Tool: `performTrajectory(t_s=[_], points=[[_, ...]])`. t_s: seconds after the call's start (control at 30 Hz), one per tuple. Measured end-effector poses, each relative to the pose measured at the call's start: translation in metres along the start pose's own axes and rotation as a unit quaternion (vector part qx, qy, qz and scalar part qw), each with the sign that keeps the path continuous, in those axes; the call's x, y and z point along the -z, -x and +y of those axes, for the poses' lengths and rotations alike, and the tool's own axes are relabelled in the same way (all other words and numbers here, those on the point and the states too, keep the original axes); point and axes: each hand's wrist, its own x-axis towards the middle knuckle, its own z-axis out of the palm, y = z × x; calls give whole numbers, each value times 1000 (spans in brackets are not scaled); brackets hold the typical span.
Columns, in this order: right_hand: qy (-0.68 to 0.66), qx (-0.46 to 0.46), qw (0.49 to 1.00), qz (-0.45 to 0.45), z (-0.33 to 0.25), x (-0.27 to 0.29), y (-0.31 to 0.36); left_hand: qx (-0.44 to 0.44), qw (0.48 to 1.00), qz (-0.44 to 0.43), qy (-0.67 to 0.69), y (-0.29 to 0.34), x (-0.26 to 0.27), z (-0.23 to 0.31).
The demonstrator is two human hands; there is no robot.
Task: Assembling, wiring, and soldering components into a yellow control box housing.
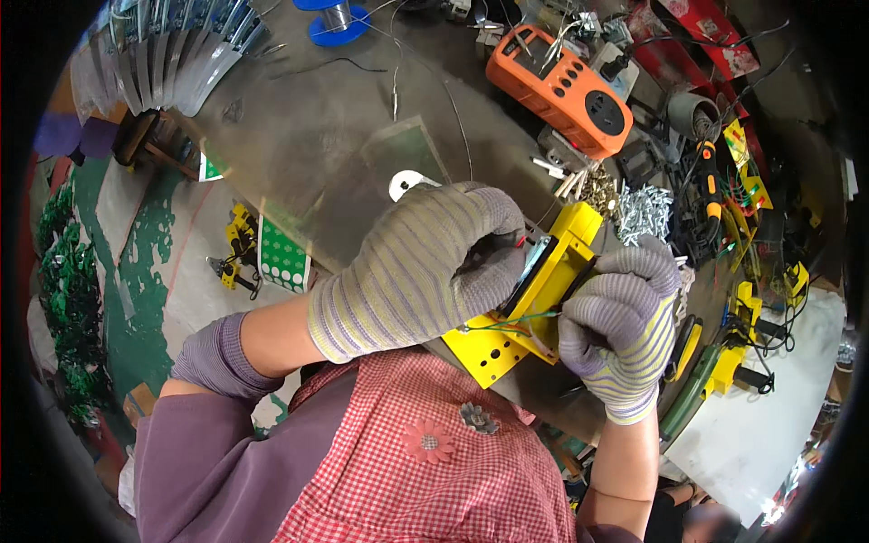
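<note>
My left hand (418,268), in a grey striped glove, grips the left side of a yellow metal housing (534,303) with a dark panel set in it. My right hand (617,317), gloved the same way, holds the housing's right side, fingers curled at its edge. Thin green and red wires (507,320) trail from the housing between my hands. The housing is tilted, held just above the grey workbench (308,145) in front of my checked apron.
An orange meter (561,86) lies at the back of the bench, a pile of silver screws (641,213) just right of the housing. A blue wire spool (337,20) stands far back. More yellow parts (738,348) lie at right, stacked metal strips (172,54) at upper left.
</note>
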Motion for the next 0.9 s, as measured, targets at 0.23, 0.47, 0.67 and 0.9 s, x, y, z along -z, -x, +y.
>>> performTrajectory(t_s=[0.23,0.47,0.67,0.9], points=[[-183,-343,920,53,26,13,-15,36,999,-22,24,-3,2,6],[26,-301,949,-94,30,-8,-55,77,994,10,71,-8,-1,9],[-172,-302,937,34,5,6,-42,80,994,8,80,-7,0,10],[-131,-77,988,-27,-4,2,-30,106,990,9,91,-4,0,11]])
